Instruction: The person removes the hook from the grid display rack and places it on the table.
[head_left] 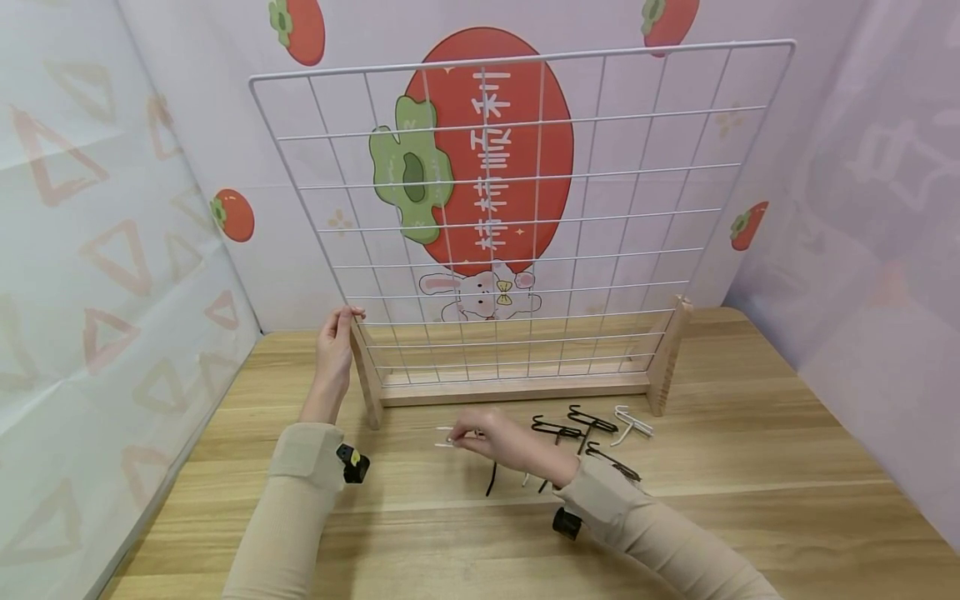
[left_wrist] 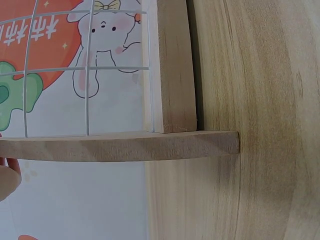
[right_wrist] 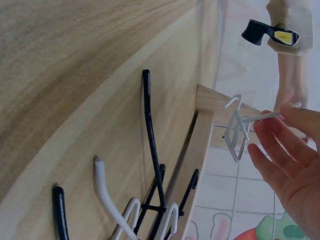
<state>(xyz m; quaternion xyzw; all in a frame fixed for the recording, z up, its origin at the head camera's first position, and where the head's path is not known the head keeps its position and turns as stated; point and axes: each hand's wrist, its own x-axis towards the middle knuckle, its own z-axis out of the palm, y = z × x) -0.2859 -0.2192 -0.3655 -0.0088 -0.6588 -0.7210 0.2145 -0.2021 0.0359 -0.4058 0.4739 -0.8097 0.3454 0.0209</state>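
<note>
A white wire grid rack (head_left: 507, 177) stands upright in a wooden base with side supports. My left hand (head_left: 335, 337) grips the upper end of the left wooden support (head_left: 365, 375); in the left wrist view only part of that hand (left_wrist: 7, 180) shows at the edge. My right hand (head_left: 491, 437) is in front of the base, above the table. In the right wrist view, the thumb and fingers of the right hand (right_wrist: 290, 155) pinch the stem of a white hook (right_wrist: 236, 131), whose square wire back faces away from the palm.
Right of the right hand lie several black hooks (head_left: 592, 419) and a white hook (head_left: 636, 423), some partly hidden by the forearm. The wooden table (head_left: 420, 533) meets a fabric backdrop (head_left: 187, 275) behind and at the sides.
</note>
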